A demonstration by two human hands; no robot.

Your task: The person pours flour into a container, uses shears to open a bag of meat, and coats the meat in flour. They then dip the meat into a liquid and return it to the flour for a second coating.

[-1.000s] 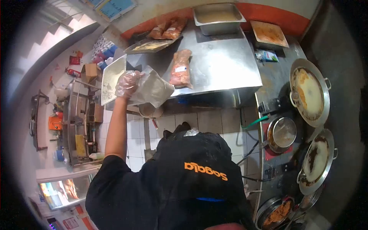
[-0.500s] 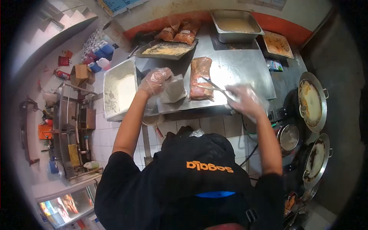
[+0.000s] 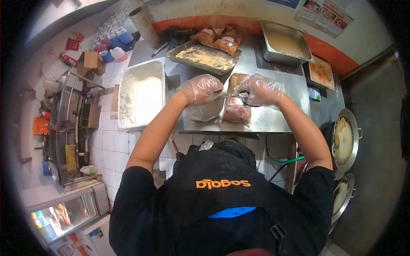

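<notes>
My left hand (image 3: 201, 88), in a clear plastic glove, is closed on the top of a whitish plastic bag (image 3: 208, 112) at the front of the steel table. The bag's upper part is hidden behind the fingers. My right hand (image 3: 261, 90), gloved too, grips a pair of scissors (image 3: 232, 96). Their blades point left and reach the fingertips of my left hand, by the bag's top. Under the scissors and right hand lies a clear pack of raw meat (image 3: 238, 112), partly covered by them.
A white tub of flour (image 3: 121, 106) stands left. Behind are a tray of yellowish crumbs (image 3: 205, 57), bagged orange-brown food (image 3: 226, 40) and a deep steel pan of pale liquid (image 3: 277, 55). Woks (image 3: 355, 138) sit at the right, below the table (image 3: 282, 121).
My right hand has swung left with the scissors, over the meat pack, bringing the blades to my left hand. The camera view has shifted slightly.
</notes>
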